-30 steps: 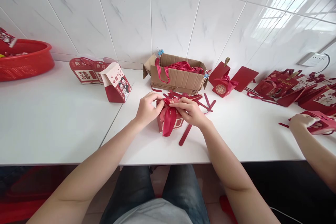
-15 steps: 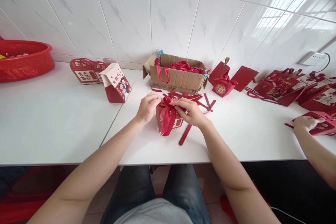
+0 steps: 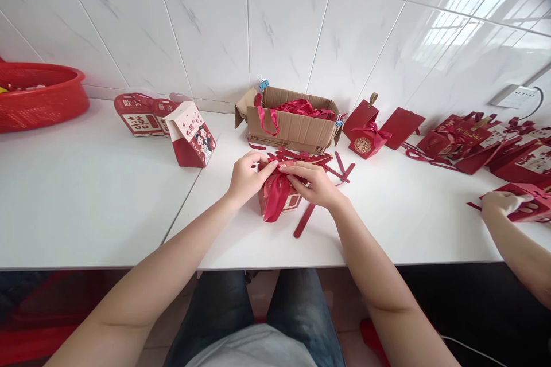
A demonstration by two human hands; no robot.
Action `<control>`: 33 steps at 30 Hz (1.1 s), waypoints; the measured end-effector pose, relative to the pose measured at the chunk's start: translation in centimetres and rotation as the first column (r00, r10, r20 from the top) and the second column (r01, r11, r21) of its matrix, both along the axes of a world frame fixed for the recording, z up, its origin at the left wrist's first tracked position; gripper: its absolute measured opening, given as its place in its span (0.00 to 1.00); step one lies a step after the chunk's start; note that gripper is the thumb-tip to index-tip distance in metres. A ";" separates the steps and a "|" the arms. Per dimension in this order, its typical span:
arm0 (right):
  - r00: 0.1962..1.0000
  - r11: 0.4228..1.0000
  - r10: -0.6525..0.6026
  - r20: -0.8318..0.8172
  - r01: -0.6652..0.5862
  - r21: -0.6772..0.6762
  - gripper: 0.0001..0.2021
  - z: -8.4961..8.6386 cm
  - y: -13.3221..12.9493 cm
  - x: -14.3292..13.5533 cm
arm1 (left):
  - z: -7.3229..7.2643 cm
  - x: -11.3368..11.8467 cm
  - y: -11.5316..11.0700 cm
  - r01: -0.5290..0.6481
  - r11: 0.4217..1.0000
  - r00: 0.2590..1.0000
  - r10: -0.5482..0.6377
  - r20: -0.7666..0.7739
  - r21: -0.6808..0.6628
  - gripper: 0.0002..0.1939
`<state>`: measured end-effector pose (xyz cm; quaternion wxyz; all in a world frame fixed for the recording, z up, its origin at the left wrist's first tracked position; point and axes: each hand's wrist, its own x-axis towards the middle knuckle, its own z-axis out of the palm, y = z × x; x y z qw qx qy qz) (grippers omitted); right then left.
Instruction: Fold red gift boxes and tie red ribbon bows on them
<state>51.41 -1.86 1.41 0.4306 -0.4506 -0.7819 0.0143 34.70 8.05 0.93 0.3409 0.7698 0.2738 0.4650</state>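
Note:
A small red gift box (image 3: pixel 293 202) stands upright on the white table before me, with a red satin ribbon (image 3: pixel 276 199) at its top whose tails hang down the front. My left hand (image 3: pixel 249 176) is closed at the top left of the box, thumb and fingers pinching the ribbon by its knot. From the right, my right hand (image 3: pixel 313 182) pinches the ribbon too, its fingers bent over the top of the box. The fingertips of both hands nearly meet, and they partly hide the knot.
Behind the box lie several red strips (image 3: pixel 329 167), before a cardboard box (image 3: pixel 293 131) of ribbons. Left are a printed gift box (image 3: pixel 189 136), heart-topped boxes (image 3: pixel 140 117) and a red basket (image 3: pixel 43 97). Rightward stand finished red boxes (image 3: pixel 368 140); a co-worker's hand (image 3: pixel 503 203) holds another box.
My left thumb and fingers have shifted right, over the ribbon's knot, and the loop seen there before is now covered. My right hand has hardly moved.

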 end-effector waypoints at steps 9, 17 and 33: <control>0.998 0.990 0.053 0.036 -0.048 -0.132 0.17 0.4 -0.3 0.6 | -0.3 0.1 -0.4 -0.047 0.989 0.999 0.045 0.017 0.141 0.13; 0.988 0.982 0.129 0.081 -0.115 -0.152 0.21 0.9 -0.4 1.0 | -0.5 0.2 0.0 -0.033 0.992 0.999 0.029 0.038 0.121 0.13; 0.976 0.963 0.149 0.157 -0.108 -0.246 0.21 1.9 -1.4 0.7 | -0.2 -0.1 -0.6 -0.055 0.983 0.998 0.053 0.018 0.174 0.14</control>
